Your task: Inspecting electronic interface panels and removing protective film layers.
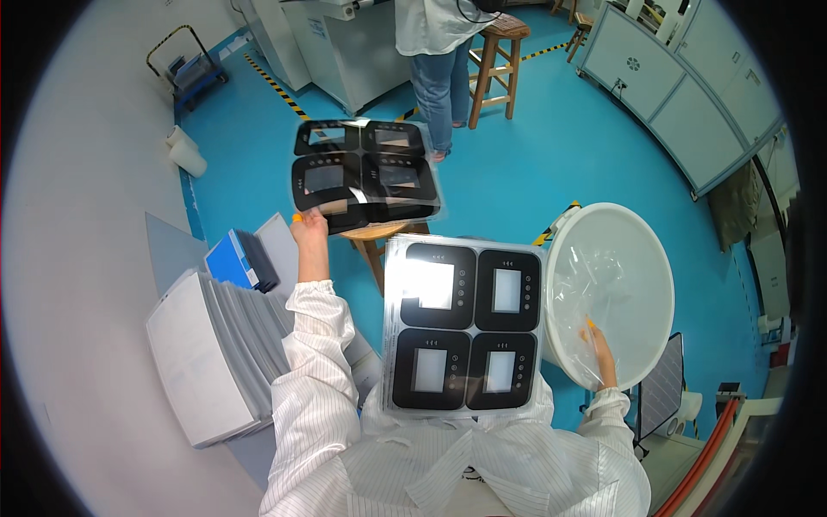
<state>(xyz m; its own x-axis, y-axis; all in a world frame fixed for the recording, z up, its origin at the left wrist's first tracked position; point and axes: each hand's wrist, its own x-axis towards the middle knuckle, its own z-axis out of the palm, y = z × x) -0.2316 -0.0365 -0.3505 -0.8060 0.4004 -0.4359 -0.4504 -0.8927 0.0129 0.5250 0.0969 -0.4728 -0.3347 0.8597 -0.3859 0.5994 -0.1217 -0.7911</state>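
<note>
My left hand (pixel 312 227), with an orange finger cot, is closed on the near left corner of a clear sheet with black display panels (pixel 355 195). That sheet is over a wooden stool (pixel 379 231); whether it touches anything beneath, I cannot tell. On my lap lies a stack of similar clear sheets (pixel 475 326), the top one bearing black panels with pale windows. To the right, my right hand (pixel 601 349), also with an orange finger cot, pinches crumpled clear plastic film (pixel 594 280) at the opening of a white bucket (pixel 662 297).
Left of me stand a tall stack of white sheets (pixel 202 362) and a blue box (pixel 233 258). White rolls (pixel 186 153) and a trolley (pixel 198 73) are along the left wall. Ahead, a person (pixel 439 77) stands beside another wooden stool (pixel 500 60). Grey cabinets (pixel 659 95) are far right.
</note>
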